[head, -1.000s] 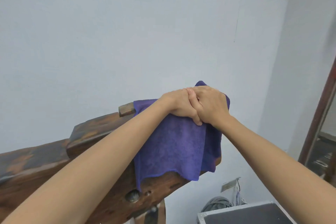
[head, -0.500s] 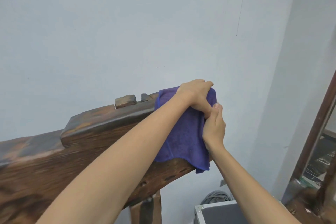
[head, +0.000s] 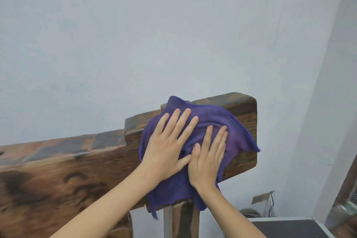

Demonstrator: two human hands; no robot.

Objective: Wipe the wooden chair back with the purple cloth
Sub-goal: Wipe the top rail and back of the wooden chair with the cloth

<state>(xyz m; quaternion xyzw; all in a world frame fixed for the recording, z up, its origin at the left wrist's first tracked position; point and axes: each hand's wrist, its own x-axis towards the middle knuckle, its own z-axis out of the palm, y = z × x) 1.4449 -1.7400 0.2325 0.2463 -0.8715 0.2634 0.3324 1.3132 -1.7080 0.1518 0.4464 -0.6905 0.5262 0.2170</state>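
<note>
The dark, weathered wooden chair back (head: 77,170) runs from the lower left up to a squared right end. The purple cloth (head: 237,137) is spread over the front face near that end, and its top edge laps over the rail. My left hand (head: 166,150) lies flat on the cloth with fingers spread, pointing up and right. My right hand (head: 208,160) presses flat beside it, thumb touching the left hand. Both palms pin the cloth to the wood. The cloth's lower edge hangs loose below the rail.
A wooden post (head: 181,218) supports the chair back from below. A pale wall stands close behind. A dark case with a metal rim (head: 289,228) sits at the bottom right, with cables and a scrap of cardboard (head: 268,203) behind it. A brown door frame (head: 347,189) is at the far right.
Both hands have come down from the top of the rail's end to its front face and flattened out on the cloth. The bare right end of the rail now shows.
</note>
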